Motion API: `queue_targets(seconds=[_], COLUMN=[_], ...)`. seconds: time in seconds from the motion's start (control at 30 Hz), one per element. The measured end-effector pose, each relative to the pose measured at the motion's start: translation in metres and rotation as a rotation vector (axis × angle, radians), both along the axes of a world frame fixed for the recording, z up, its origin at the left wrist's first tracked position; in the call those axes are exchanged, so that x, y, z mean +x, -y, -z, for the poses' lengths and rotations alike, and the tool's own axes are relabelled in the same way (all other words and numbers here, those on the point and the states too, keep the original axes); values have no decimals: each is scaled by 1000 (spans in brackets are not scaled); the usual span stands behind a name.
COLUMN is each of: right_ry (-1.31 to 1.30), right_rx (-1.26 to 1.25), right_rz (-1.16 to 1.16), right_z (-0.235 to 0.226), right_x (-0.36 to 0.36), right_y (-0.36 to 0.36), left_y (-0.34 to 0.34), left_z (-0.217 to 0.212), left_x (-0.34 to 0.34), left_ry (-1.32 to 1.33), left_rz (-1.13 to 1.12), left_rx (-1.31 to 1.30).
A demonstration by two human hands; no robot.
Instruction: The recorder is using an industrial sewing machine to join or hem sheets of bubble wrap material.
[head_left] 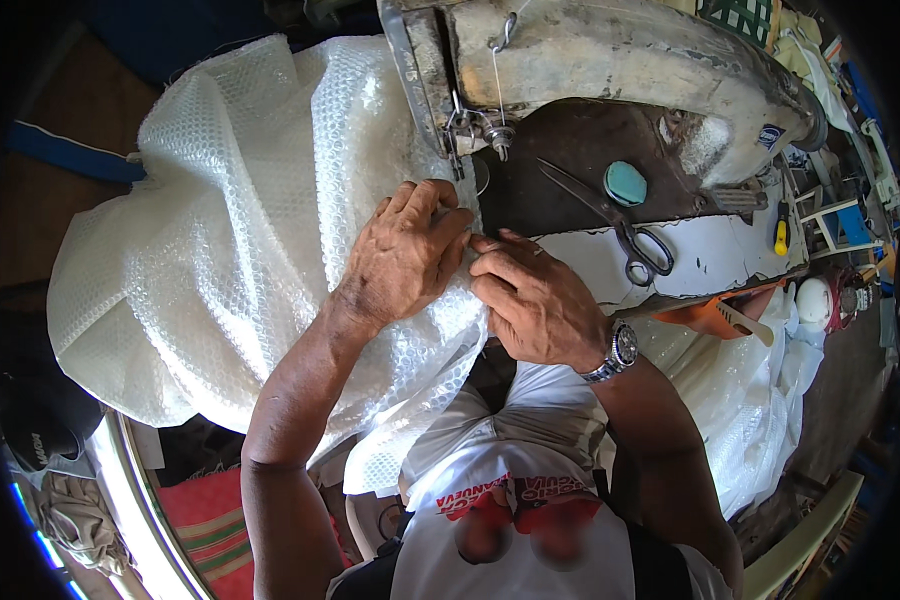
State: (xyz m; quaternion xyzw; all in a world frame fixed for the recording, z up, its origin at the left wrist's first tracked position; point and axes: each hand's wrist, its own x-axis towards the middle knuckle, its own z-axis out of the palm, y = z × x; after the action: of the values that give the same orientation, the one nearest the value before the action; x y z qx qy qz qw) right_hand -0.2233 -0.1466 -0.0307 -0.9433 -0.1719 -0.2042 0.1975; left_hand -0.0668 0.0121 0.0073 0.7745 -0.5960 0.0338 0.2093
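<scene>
Bubble wrap sheet (240, 250), white: lying across the sewing machine bench (710, 255), its edge running toward the needle (457, 150). Left hand (402, 255) pressing flat; right hand (535, 300) pinching the edge, both grips closing just below the needle.
</scene>
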Motion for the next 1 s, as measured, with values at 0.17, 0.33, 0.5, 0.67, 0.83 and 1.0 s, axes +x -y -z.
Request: queue_targets(seconds=[0.17,0.33,0.5,0.67,0.83,1.0], right_ry=[9,7,-35,-16,33,63], right_rx=[29,47,42,80,97,82], right_rz=[6,14,21,42,100,131], right_z=[1,0,0,-1,-4,-4], right_x=[0,-1,0,1,-2,-5], right_y=[0,-1,-1,-2,-7,-13], left_y=[2,-1,0,2,3,0], left_z=[2,3,-3,-5,-3,-2], left_x=[-2,-7,-9,-10,-15,-14], left_ry=[146,152,171,201,232,227], left_rz=[17,-10,-23,-76,-93,-84], left_rx=[40,30,105,152,88,55])
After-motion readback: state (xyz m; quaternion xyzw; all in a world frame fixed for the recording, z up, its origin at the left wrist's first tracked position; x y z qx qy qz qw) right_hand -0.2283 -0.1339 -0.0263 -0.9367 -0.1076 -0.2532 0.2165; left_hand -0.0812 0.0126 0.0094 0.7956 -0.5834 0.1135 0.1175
